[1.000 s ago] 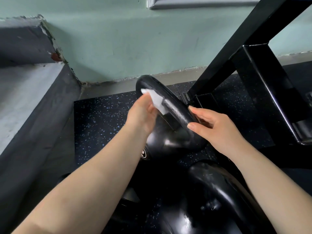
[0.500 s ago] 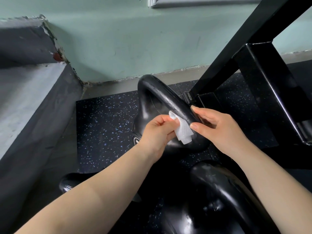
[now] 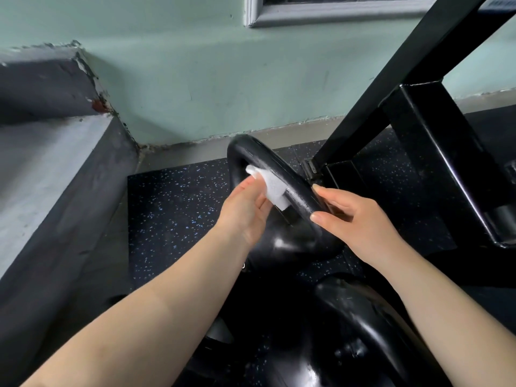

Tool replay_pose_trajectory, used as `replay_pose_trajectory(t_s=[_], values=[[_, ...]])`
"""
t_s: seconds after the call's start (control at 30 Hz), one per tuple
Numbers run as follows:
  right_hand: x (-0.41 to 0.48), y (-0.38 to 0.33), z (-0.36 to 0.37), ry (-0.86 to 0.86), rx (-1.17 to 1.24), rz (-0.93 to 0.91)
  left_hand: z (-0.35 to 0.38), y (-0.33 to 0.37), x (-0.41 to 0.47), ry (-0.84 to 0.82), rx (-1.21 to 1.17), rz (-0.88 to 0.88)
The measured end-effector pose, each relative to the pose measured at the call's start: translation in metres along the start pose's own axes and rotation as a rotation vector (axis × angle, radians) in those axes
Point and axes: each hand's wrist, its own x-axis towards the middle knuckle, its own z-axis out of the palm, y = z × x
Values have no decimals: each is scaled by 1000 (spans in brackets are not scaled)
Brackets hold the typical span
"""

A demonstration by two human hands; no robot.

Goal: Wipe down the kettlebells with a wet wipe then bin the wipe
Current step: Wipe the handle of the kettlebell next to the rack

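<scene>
Wipe (image 3: 272, 188) in L hand (image 3: 245, 210), on kettlebell (image 3: 297, 192)

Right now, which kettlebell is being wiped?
The far kettlebell, by the wall: the left hand presses the wet wipe on its handle, the right hand grips it. The near kettlebell is untouched.

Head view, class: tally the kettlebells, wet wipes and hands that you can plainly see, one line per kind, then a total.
Kettlebells: 2, the far kettlebell and the near kettlebell
Wet wipe: 1
Hands: 2, left hand, right hand
Total: 5
</scene>
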Motion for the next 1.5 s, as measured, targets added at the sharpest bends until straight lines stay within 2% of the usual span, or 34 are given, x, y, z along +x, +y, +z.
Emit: replay_pose_trajectory(t_s=[0.2, 0.33, 0.4, 0.47, 0.53, 0.6, 0.7, 0.83, 0.93, 1.0, 1.1, 1.17, 1.23, 1.37, 1.5], values=[[0, 0, 1, 13, -33, -24, -2, -17, -28, -71, 286, -90], [0, 1, 1, 11, -27, -29, -5, -18, -37, -90, 280, -132], [0, 2, 1, 14, -21, -28, -7, -14, -36, -25, 283, -93], [0, 3, 2, 12, -11, -29, -14, -5, -29, 136, 415, 139], [0, 4, 2, 10, -1, -33, -17, 11, -22, 287, 593, 492], [0, 4, 2, 15, 1, -31, -10, 26, -20, 305, 673, 720], [0, 3, 2, 20, 9, -29, 4, 31, -6, 277, 862, 901], [1, 5, 2, 21, 15, -31, 7, 27, 9, 302, 957, 836], [1, 6, 1, 17, 22, -34, -4, 10, -4, 186, 952, 826], [1, 6, 1, 10, 30, -33, -8, 0, -12, 156, 856, 700], [2, 7, 1, 9, 39, -35, -5, 5, 1, 315, 719, 566], [3, 7, 1, 7, 50, -34, -1, 19, 14, 417, 622, 557], [3, 8, 1, 7, 54, -40, 3, 28, 21, 449, 582, 562], [4, 8, 0, 4, 53, -43, 6, 14, -1, 366, 661, 509], [4, 8, -1, 16, 50, -46, 16, -20, -50, 112, 732, 451]])
